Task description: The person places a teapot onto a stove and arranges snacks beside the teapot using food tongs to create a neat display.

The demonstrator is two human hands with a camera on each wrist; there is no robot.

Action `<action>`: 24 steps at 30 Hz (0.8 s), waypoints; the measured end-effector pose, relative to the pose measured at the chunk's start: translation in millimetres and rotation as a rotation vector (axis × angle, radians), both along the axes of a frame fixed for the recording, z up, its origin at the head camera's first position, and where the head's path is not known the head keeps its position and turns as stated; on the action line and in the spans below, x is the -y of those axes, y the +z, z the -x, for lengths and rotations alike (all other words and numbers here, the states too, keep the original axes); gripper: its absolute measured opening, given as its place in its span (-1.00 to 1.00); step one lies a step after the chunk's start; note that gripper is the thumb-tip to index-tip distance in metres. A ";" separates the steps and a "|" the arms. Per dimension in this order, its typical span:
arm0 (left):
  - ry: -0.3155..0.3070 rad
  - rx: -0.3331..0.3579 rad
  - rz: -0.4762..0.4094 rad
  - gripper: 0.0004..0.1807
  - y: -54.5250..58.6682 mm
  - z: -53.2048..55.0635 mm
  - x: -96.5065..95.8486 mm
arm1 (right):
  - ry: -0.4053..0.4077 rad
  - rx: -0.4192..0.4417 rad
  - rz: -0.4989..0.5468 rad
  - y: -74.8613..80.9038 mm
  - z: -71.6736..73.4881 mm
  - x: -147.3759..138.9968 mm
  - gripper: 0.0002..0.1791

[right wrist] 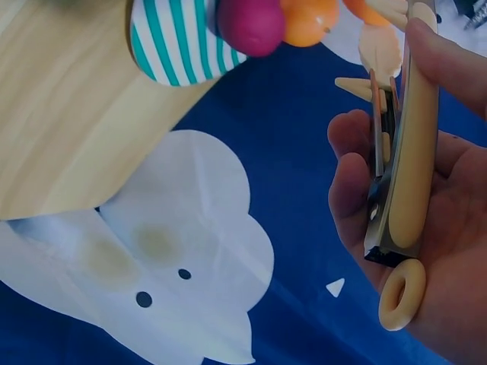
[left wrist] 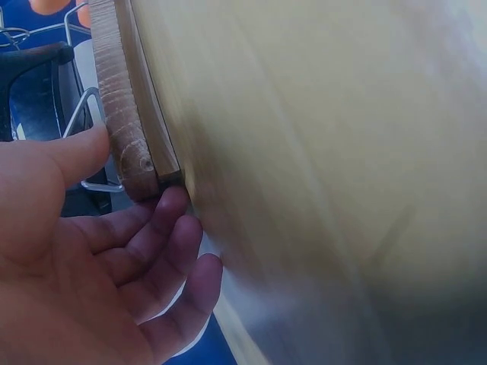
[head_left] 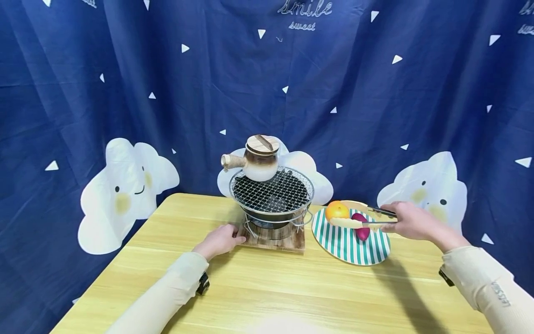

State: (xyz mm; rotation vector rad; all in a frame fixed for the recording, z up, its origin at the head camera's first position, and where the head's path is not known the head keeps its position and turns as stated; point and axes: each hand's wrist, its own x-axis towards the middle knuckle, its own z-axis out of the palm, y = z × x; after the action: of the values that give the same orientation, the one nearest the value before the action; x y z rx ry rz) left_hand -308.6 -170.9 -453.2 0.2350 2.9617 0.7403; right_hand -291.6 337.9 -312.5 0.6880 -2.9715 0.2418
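My left hand [head_left: 221, 240] pinches a corner of the wooden base board [head_left: 275, 242], thumb on its upper face and fingertips at its lower edge, as the left wrist view shows. On that board stands a round grill [head_left: 271, 199] with a wire mesh, and a brown-and-white teapot [head_left: 260, 167] with a wooden lid sits on the mesh. My right hand [head_left: 410, 220] holds cream-tipped tongs [right wrist: 415, 152] over a striped oval board [head_left: 344, 248]. Their tips are beside an orange [head_left: 335, 210]; whether they grip it, I cannot tell. A purple-red oval food piece [head_left: 363, 233] lies partly behind the tongs.
The yellow wood table [head_left: 267, 283] stretches in front of both boards. Behind it hangs a dark blue curtain [head_left: 233, 93] with white clouds and triangles, close to the table's back edge. A second orange round thing [right wrist: 364, 11] shows near the tong tips.
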 end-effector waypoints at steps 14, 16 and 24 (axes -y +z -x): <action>0.003 0.001 0.003 -0.65 0.8 -1.1 -0.1 | -0.002 -0.007 -0.042 39.2 4.7 7.5 -0.38; 0.004 0.000 0.007 -0.64 0.4 -1.2 0.0 | -0.011 -0.005 -0.053 44.0 6.3 8.7 -0.35; 0.006 -0.012 0.016 -0.63 0.4 -1.7 -0.2 | -0.069 0.035 -0.079 62.0 9.3 18.5 -0.22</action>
State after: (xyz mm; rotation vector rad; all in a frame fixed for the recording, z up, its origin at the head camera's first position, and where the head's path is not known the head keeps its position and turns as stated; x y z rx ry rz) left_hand -307.0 -170.7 -452.8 0.2312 2.9798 0.7180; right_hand -300.9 319.4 -250.5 0.5937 -3.0463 0.1343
